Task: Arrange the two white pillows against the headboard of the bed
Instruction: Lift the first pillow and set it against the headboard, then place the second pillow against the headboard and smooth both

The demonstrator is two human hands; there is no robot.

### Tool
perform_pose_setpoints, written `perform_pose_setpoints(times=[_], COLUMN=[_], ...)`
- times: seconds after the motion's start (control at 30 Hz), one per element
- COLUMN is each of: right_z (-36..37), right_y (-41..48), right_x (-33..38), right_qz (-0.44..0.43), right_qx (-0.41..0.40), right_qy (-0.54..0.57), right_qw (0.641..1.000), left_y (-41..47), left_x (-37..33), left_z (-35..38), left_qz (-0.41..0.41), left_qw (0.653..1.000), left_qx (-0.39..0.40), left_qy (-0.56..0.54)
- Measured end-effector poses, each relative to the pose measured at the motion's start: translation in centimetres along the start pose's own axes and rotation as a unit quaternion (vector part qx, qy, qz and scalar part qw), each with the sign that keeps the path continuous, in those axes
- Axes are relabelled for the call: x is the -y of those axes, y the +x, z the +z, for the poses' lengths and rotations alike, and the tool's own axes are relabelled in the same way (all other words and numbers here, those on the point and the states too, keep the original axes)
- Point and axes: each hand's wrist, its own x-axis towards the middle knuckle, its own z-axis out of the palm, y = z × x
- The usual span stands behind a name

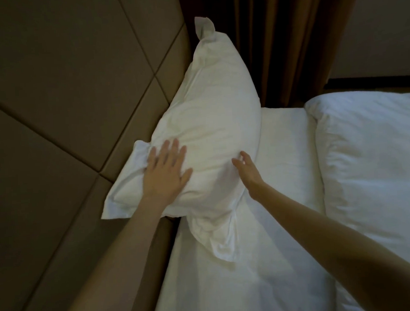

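two bare hands on a plump white fabric pillow (209, 121) leaning against a padded tan panelled headboard (65, 91).

the pillow stands tilted on its long edge, its back touching the headboard, its lower corner resting on the white bed sheet (283, 175). the left hand (168, 170) lies flat on the pillow's end nearest the headboard, fingers spread. the right hand (247, 171) is open, fingers loosely curled, touching the pillow's side away from the headboard. a white folded duvet (371, 170) lies well apart from the headboard, beyond the sheet; brown curtains (288, 44) hang behind the pillow.

White pillow (209, 121); tan panelled headboard (65, 91); seemingly brown curtain (288, 44); white duvet (370, 158).
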Motion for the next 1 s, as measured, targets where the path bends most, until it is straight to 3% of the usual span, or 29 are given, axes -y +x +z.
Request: perform_pose_setpoints(times=[0.13,0.3,0.47,0.6,0.7,0.83,1.0], right_z=[1.5,0.1,-2.5,-4.7,-6.4,-9.1,-13.1], right_y=[-0.6,-2.0,-3.8,-6.6,-9.4,-14.1,-20.3], right_x=[-0.9,-2.9,-1.8,0.8,2.2,3.1,3.0], right_qz=[0.046,0.165,0.156,0.122,0.099,0.082,0.064], right_qx=[0.055,0.129,0.106,0.078,0.070,0.053,0.029], right_qy=[-0.016,-0.025,-0.022,-0.011,-0.012,-0.008,0.005], right_qw=[0.997,0.977,0.982,0.989,0.993,0.995,0.997], left_y=[-1.1,-2.3,-4.1,-5.0,-6.0,-7.8,-10.9], left_x=[2.2,1.0,0.5,-0.7,-2.4,-5.2,-9.5], left_z=[0.6,-0.5,-3.3,-5.7,-6.8,-8.6,-11.3], left_qz=[-0.048,-0.114,-0.098,-0.146,-0.208,-0.263,-0.321], left_qw=[0.998,0.993,0.994,0.976,0.932,0.841,0.672], left_qx=[-0.032,0.030,0.021,0.009,0.049,0.104,0.089], left_qy=[-0.009,-0.025,-0.037,-0.160,-0.291,-0.461,-0.661])
